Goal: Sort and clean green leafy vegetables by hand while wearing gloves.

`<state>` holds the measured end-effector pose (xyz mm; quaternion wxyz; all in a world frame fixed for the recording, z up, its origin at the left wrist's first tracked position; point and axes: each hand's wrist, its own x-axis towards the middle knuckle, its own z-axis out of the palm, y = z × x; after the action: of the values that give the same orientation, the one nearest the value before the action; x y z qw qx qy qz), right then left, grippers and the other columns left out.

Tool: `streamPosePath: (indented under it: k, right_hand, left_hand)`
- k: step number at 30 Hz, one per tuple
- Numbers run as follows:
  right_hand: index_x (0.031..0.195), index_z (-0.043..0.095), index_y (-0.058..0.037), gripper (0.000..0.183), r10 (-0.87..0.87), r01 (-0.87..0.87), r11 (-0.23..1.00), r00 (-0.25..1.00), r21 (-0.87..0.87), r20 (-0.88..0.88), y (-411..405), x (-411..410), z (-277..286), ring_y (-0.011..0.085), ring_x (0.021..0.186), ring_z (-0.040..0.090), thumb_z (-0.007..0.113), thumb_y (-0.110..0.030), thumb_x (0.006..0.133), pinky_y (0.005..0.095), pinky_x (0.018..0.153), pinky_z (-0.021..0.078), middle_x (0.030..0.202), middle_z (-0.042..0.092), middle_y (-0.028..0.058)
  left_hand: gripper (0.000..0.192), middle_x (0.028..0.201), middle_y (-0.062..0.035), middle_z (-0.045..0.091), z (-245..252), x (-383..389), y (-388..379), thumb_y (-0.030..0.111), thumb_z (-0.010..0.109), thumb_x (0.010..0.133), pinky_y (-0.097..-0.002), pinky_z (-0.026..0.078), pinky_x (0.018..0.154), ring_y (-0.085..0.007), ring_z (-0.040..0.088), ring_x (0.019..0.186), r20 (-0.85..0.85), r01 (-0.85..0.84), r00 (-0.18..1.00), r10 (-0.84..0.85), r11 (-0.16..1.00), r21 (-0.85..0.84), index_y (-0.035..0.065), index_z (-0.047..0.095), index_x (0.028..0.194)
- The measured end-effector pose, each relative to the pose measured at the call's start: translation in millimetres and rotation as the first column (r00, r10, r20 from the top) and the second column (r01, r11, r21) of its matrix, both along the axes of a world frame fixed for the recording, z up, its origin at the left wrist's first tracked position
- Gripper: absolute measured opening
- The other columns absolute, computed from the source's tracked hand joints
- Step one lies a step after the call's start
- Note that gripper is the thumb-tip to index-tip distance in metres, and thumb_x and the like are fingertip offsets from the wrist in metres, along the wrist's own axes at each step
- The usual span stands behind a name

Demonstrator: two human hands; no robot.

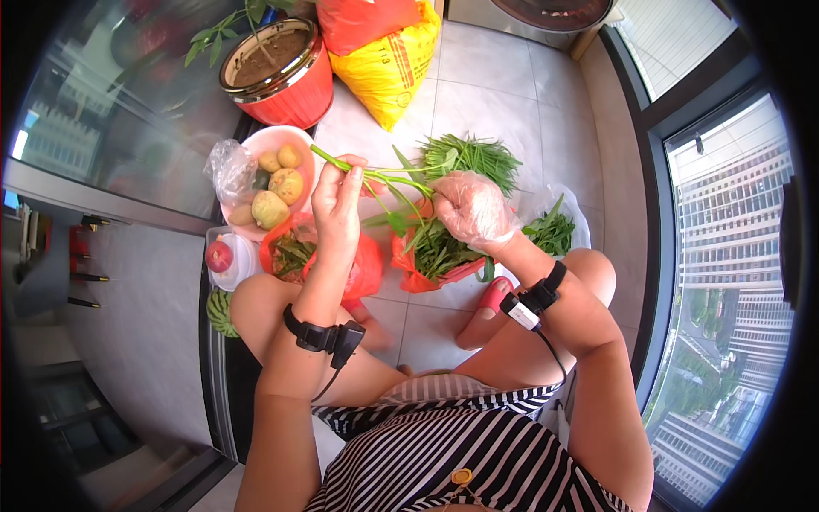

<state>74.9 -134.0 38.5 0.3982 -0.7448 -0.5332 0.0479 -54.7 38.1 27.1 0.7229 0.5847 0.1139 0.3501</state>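
Note:
Between my two hands stretches a bunch of leafy green stems [384, 176], apparently water spinach. My left hand [338, 195] is bare and pinches the thick stem end between thumb and fingers. A clear plastic glove covers my right hand [470, 208], its fingers curled around the leafier end. Below the right hand, an open red plastic bag [404, 269] holds loose leafy greens [441, 249]. Under my left forearm sits another red plastic bag [365, 265] with leaves and scraps inside. Beyond the right hand, a pile of thin green stems [473, 157] lies on the floor tiles.
At left stands a pink basin [304, 144] with potatoes and a crumpled clear bag [230, 171]. Near it are a red onion [219, 256] on a plastic container and a watermelon [222, 313]. A potted plant [288, 96], a yellow sack [384, 70] and a white bag of greens [579, 224] surround the area.

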Motion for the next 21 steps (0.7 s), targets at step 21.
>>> streamPosePath:
  k: [21]
  right_hand:
    - [0.090, 0.061, -0.0054, 0.013, -0.174, 0.318, 0.948, 0.479, -0.015, -0.860, -18.6, 21.8, 0.4, 0.0124, 0.070, 0.057, 0.055, -0.016, 0.088, 0.0275, 0.065, 0.0510, 0.082, 0.059, 0.0014]
  left_hand:
    - [0.014, 0.090, -0.0081, 0.060, 6.7, 11.6, 1.6, 0.009, 0.043, 0.099, -0.0278, 0.051, 0.074, -0.0160, 0.063, 0.076, 0.071, 0.086, 0.994, -0.087, 0.996, 0.017, 0.0014, 0.052, 0.106]
